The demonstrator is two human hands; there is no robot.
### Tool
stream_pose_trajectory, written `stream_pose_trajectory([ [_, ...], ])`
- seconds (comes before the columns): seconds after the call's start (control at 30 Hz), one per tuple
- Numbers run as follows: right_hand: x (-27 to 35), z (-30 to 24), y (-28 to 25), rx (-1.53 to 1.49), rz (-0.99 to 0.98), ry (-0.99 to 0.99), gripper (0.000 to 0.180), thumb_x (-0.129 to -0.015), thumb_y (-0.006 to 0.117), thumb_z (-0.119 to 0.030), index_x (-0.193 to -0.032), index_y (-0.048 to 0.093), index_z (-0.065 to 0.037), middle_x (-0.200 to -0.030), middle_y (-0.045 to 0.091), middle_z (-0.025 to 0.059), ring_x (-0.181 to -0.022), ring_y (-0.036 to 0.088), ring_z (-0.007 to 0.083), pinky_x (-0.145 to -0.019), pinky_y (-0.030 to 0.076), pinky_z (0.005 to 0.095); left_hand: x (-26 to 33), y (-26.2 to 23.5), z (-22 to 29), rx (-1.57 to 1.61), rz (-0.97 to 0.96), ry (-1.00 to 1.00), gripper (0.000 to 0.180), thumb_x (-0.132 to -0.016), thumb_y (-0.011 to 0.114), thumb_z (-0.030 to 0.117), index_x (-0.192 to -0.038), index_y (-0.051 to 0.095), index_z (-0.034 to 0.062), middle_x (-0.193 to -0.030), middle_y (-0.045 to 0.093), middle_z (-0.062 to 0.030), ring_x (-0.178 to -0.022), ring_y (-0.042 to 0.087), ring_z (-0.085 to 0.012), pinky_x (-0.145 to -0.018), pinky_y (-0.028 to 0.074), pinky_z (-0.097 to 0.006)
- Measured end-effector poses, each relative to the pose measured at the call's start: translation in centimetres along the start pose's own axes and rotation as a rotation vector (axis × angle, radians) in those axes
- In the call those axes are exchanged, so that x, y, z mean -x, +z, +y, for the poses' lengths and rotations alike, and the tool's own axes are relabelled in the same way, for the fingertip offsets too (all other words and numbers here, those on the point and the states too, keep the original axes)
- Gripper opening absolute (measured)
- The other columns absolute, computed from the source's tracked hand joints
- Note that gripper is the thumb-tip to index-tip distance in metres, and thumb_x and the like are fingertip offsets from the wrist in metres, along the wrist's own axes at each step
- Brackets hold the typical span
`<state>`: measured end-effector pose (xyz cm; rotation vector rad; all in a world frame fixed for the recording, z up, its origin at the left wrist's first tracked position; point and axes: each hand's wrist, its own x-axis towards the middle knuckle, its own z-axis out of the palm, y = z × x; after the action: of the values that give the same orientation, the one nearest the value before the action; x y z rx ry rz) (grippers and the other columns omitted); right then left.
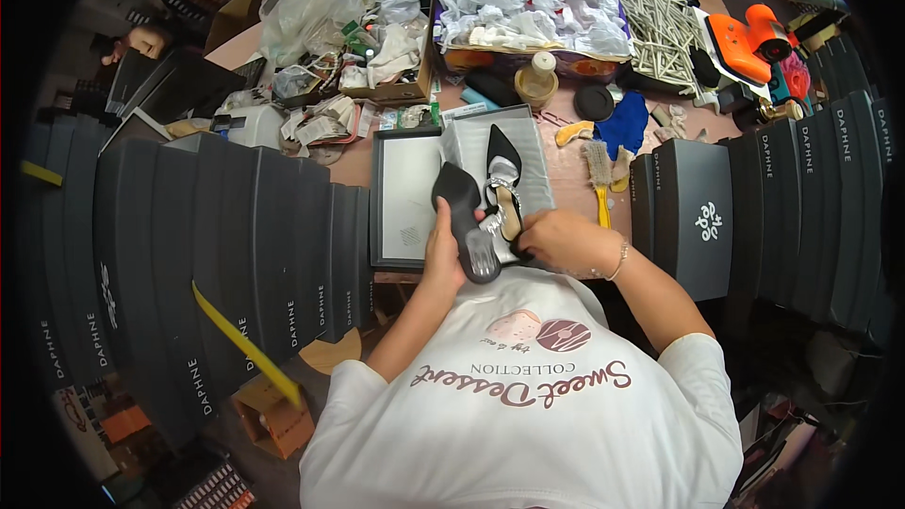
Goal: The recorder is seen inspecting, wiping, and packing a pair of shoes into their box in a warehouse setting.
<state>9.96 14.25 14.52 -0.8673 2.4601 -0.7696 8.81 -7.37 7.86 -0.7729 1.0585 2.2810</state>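
My left hand (443,253) is closed around a black pointed shoe (456,196), its dark sole turned up and its clear block heel toward me. Beside it lies a second pointed shoe (510,212) with a pale insole, a sparkling strap and silvery stuffing in the toe. My right hand (568,243) has its fingers bent and pressed together at the back end of this second shoe; the fingertips are partly hidden. Both shoes are over an open dark grey shoebox (381,198), with white tissue paper (537,165) spread on its right side.
Dark shoeboxes stand in rows at left (217,254) and right (693,217). A yellow-handled brush (600,179), a blue cloth (622,127) and a capped bottle (536,81) lie beyond. Farther back are a carton of white plastic wrappings (533,0), a heap of pale sticks (658,33) and an orange tool (745,38).
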Motion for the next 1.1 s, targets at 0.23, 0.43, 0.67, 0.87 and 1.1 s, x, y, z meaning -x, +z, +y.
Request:
stream_pose_trajectory([
  [0.23, -2.7, -5.3, 1.3, 0.078, 0.529, -0.351, 0.029, -0.074, 0.065, -0.012, -0.103, 0.068, -0.008, -0.093, 0.061, 0.0065, -0.084, 0.060, 0.0245, -0.070, 0.049, 0.0368, 0.6, 2.6, 3.8, -0.197, 0.120, 0.184, 0.049, -0.096, 0.052, 0.051, -0.094, 0.059, 0.0030, -0.081, 0.062, -0.0077, -0.069, 0.063, -0.0170, -0.060, 0.055, -0.032],
  [0.43, 2.2, 3.3, 3.9, 0.076, 0.521, 0.152, 0.030, -0.071, 0.064, -0.005, -0.100, 0.069, -0.007, -0.095, 0.062, 0.0115, -0.087, 0.061, 0.0311, -0.073, 0.049, 0.0403, -2.3, -3.5, 4.1, 0.219, -0.044, 0.156, 0.036, -0.095, 0.059, 0.041, -0.102, 0.059, 0.0057, -0.088, 0.064, -0.0077, -0.076, 0.064, -0.0205, -0.067, 0.056, -0.034],
  [0.67, -0.4, 6.8, 6.4, -0.183, 0.698, 0.393, 0.064, -0.084, 0.070, -0.017, -0.138, 0.041, 0.002, -0.131, 0.049, 0.0269, -0.116, 0.052, 0.0425, -0.098, 0.043, 0.0436, -5.2, -10.0, 6.4, -1.715, 0.310, 0.791, 0.043, -0.089, 0.066, 0.032, -0.091, 0.064, -0.0111, -0.102, 0.062, -0.0247, -0.086, 0.063, -0.0341, -0.077, 0.051, -0.039],
  [0.87, -6.2, 9.6, 16.0, -0.404, 0.648, 0.454, 0.078, -0.082, 0.066, -0.011, -0.146, 0.023, 0.005, -0.122, 0.054, 0.0306, -0.109, 0.055, 0.0456, -0.093, 0.045, 0.0430, -5.0, -11.8, 4.9, -1.353, 0.318, 0.771, 0.032, -0.089, 0.065, 0.021, -0.111, 0.065, -0.0026, -0.108, 0.064, -0.0187, -0.096, 0.063, -0.0333, -0.083, 0.051, -0.037],
  [1.1, -3.9, 3.6, 9.4, -0.877, 0.632, 0.532, 0.077, -0.086, 0.061, -0.004, -0.151, 0.021, -0.006, -0.098, 0.058, 0.0081, -0.074, 0.053, 0.0126, -0.066, 0.045, 0.0244, -3.0, -7.5, 3.8, -0.751, 0.063, 0.642, 0.036, -0.097, 0.057, 0.018, -0.128, 0.054, -0.0001, -0.111, 0.064, -0.0099, -0.097, 0.063, -0.0163, -0.083, 0.053, -0.029],
])
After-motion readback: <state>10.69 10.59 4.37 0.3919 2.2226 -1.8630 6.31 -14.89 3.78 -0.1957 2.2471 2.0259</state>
